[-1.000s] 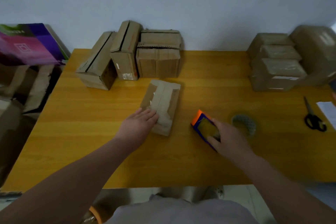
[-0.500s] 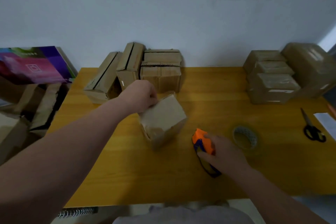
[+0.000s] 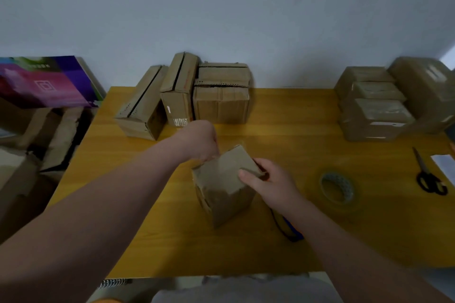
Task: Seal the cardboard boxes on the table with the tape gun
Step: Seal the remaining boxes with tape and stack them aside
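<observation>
A small cardboard box stands on end near the middle of the yellow wooden table. My left hand grips its top far corner from the left. My right hand holds the box's right top edge, thumb on the near face and fingers behind. The tape gun lies on the table under my right forearm; only a dark and blue part of it shows.
Three unsealed boxes stand at the back left and a stack of taped boxes at the back right. A tape roll, black scissors and a paper lie to the right. Flattened cardboard is piled left of the table.
My left hand lifted the flat box and stood it on end. My right hand let go of the tape gun, left it on the table, and took hold of the box.
</observation>
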Demonstrator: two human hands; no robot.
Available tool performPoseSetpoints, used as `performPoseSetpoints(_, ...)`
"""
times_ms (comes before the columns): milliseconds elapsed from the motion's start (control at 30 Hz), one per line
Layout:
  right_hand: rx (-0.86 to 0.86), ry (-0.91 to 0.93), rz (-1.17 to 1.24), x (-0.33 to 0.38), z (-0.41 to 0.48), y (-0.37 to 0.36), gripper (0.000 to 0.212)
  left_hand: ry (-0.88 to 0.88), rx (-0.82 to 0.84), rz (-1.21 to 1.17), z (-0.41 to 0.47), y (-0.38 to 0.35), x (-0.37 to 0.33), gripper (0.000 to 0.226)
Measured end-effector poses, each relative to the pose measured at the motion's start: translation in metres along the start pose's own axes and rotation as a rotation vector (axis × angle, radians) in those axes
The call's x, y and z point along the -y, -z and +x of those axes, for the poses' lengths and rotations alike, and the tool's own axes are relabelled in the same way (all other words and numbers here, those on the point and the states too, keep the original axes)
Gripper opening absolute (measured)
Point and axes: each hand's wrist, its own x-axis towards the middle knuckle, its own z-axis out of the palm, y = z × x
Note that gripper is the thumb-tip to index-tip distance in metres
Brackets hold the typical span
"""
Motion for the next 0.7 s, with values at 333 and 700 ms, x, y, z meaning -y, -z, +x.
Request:
performPoseSetpoints(333,0.082,0.028,-0.04,-0.004,0.011,-0.004,0.062,0.119,0.187,-0.322,0.001,0.006,0.011,0.009)
performPoseSetpoints(700,0.081,0.114,-0.286,-0.002,0.01,-0.003,0.058,0.076,0.153,-0.388,-0.005,0.005,0.007,0.027)
